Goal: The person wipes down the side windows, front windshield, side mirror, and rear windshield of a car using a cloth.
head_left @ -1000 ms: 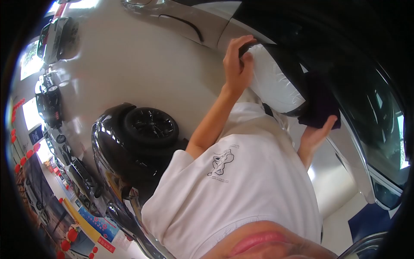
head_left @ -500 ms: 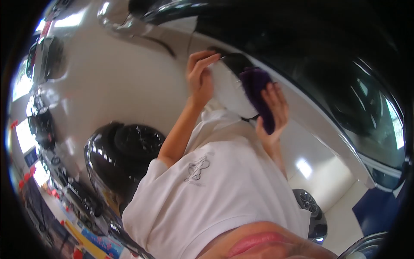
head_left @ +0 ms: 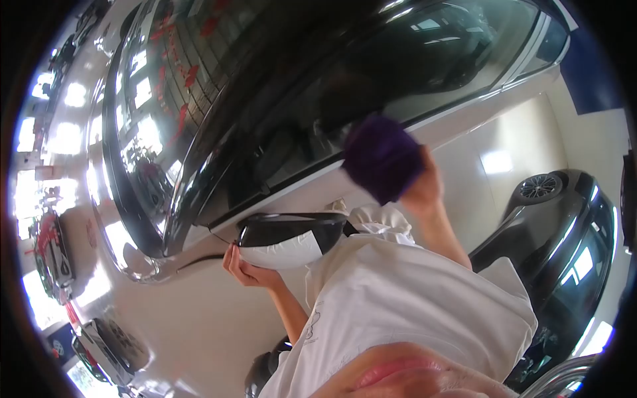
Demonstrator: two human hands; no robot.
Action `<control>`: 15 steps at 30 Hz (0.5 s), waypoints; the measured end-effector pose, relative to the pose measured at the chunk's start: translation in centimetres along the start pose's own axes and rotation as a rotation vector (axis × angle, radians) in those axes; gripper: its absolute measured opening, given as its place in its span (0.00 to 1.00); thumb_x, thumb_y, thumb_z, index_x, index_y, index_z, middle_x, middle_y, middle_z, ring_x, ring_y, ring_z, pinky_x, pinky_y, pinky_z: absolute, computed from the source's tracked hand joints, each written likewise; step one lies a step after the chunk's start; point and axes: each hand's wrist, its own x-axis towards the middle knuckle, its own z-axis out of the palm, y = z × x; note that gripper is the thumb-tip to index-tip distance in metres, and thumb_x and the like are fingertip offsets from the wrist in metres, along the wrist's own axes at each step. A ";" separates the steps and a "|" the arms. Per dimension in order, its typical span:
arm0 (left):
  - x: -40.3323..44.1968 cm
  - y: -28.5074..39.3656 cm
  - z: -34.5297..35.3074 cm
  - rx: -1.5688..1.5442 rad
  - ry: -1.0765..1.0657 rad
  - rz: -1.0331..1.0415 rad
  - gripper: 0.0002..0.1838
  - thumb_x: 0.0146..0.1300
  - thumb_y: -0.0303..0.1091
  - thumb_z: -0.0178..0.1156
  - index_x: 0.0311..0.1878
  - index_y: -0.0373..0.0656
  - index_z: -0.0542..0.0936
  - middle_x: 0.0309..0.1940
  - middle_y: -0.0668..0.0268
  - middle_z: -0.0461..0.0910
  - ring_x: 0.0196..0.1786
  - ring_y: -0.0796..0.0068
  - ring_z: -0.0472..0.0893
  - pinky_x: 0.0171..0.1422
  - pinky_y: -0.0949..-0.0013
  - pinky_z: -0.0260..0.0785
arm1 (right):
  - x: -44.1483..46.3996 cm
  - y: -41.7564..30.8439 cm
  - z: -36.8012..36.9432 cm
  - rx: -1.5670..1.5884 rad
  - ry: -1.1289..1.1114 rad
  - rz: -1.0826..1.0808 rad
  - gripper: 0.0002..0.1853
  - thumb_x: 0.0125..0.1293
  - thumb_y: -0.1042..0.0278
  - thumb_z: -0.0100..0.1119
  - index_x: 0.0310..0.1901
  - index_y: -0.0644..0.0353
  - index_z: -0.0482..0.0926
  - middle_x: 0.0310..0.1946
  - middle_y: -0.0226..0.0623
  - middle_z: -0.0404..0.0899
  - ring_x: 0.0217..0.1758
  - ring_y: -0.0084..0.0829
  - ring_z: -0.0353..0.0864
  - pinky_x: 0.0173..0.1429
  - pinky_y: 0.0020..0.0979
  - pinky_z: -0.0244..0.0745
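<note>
A dark side mirror (head_left: 290, 233) with white film (head_left: 282, 252) over part of its housing sticks out from the black car (head_left: 265, 126). At the mirror's left end, my left hand (head_left: 249, 266) has its fingers closed on the edge. My right hand (head_left: 423, 184) holds a folded purple cloth (head_left: 381, 159), raised to the right of the mirror. The cloth overlaps the car's side window and lower window trim; whether it touches them I cannot tell. It is slightly blurred and hides some fingertips.
A second dark car (head_left: 564, 245) stands at the right, its wheel (head_left: 539, 188) facing me. More cars (head_left: 109, 348) are parked at the far left. Below the mirror is a pale floor (head_left: 192, 318). A dark blue panel (head_left: 590, 73) is at the upper right.
The view has swung, bringing the windshield and hood into sight. My right hand has lifted the purple cloth away from beside the mirror. My left hand remains at the mirror's end.
</note>
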 end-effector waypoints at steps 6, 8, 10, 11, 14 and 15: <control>-0.3 -0.3 0.5 0.007 0.001 -0.037 0.18 0.74 0.33 0.41 0.48 0.32 0.80 0.50 0.52 0.79 0.56 0.56 0.78 0.63 0.57 0.70 | -2.3 -4.9 6.4 -0.405 -0.128 -0.874 0.38 0.77 0.40 0.41 0.79 0.54 0.52 0.80 0.42 0.52 0.82 0.47 0.52 0.83 0.53 0.43; -0.6 -0.1 0.4 0.039 0.014 -0.053 0.20 0.74 0.36 0.41 0.49 0.32 0.80 0.50 0.53 0.79 0.56 0.56 0.78 0.63 0.56 0.69 | -1.1 -5.0 8.3 -0.697 0.063 -1.202 0.38 0.77 0.39 0.42 0.79 0.53 0.51 0.79 0.40 0.53 0.81 0.44 0.53 0.82 0.51 0.46; -0.7 0.0 0.4 0.044 0.025 -0.068 0.22 0.74 0.38 0.40 0.50 0.32 0.80 0.51 0.54 0.79 0.57 0.57 0.77 0.65 0.55 0.67 | 0.7 -5.8 8.3 -0.870 0.135 -1.351 0.37 0.78 0.40 0.40 0.79 0.55 0.53 0.78 0.39 0.55 0.80 0.40 0.56 0.81 0.46 0.49; -0.7 0.0 0.5 0.048 0.023 -0.056 0.22 0.74 0.38 0.40 0.50 0.32 0.80 0.51 0.54 0.79 0.57 0.57 0.77 0.65 0.55 0.67 | 1.7 -6.7 6.9 -1.002 0.185 -1.383 0.37 0.79 0.40 0.40 0.78 0.56 0.53 0.78 0.39 0.56 0.80 0.38 0.57 0.81 0.44 0.50; -0.7 0.2 0.4 0.041 0.008 -0.051 0.22 0.75 0.39 0.39 0.51 0.33 0.79 0.53 0.54 0.78 0.57 0.57 0.77 0.64 0.54 0.67 | 5.1 -7.9 2.2 -1.087 0.456 -1.402 0.37 0.77 0.39 0.43 0.74 0.63 0.61 0.73 0.41 0.65 0.75 0.37 0.64 0.79 0.39 0.54; -0.8 0.4 0.3 0.038 0.006 -0.046 0.22 0.75 0.39 0.39 0.51 0.33 0.79 0.53 0.54 0.78 0.57 0.57 0.77 0.64 0.54 0.67 | 6.6 -4.3 6.9 -1.600 0.167 -1.426 0.36 0.67 0.56 0.53 0.75 0.60 0.62 0.76 0.41 0.60 0.80 0.42 0.54 0.81 0.44 0.45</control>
